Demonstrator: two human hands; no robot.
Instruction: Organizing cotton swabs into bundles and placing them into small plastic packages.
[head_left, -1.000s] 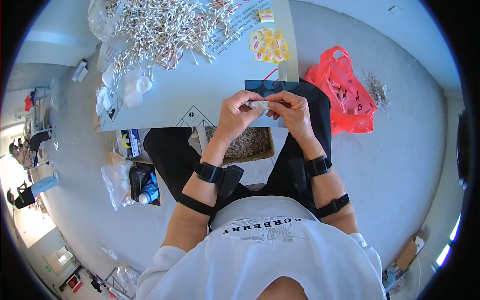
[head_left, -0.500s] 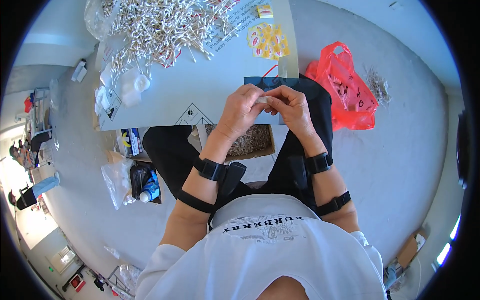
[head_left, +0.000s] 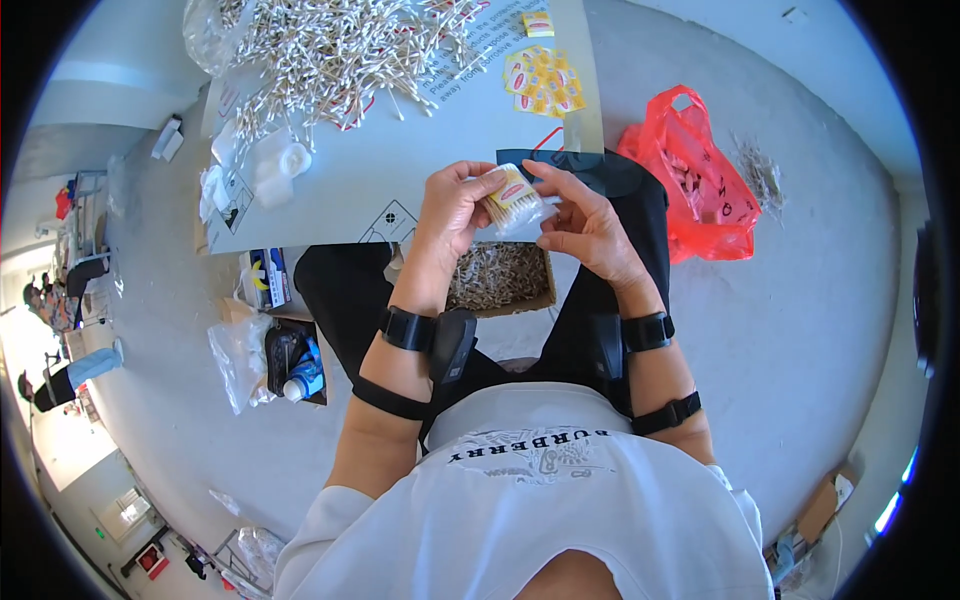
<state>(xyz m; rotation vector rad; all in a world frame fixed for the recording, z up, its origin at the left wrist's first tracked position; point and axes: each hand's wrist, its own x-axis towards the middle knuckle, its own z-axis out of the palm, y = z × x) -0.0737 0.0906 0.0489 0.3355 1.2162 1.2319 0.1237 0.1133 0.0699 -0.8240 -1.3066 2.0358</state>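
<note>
A small clear plastic bag of cotton swabs (head_left: 515,205) with a yellow label card is pinched at its left side by the fingers and thumb of my left hand (head_left: 452,208). Its crinkled end points to the lower right. My right hand (head_left: 592,228) is beside that end with thumb and forefinger spread; whether a fingertip touches the plastic is hard to see. Beyond my hands, a large heap of loose cotton swabs (head_left: 340,65) covers the far part of the table (head_left: 335,215). Yellow label cards (head_left: 545,82) lie spread at its right, with a small stack (head_left: 537,24) behind them.
White rolls (head_left: 278,168) lie at the table's left. A red plastic bag (head_left: 715,205) stands right of my knee, near a scattered pile (head_left: 760,172). Between my legs is a cardboard box (head_left: 548,293) of small brownish pieces. Another box (head_left: 312,385) holds a blue-and-white bottle. People are far left.
The bag of swabs, mostly hidden in my fingers before, now shows its label in my left hand. My right hand has opened from its pinch and moved slightly right.
</note>
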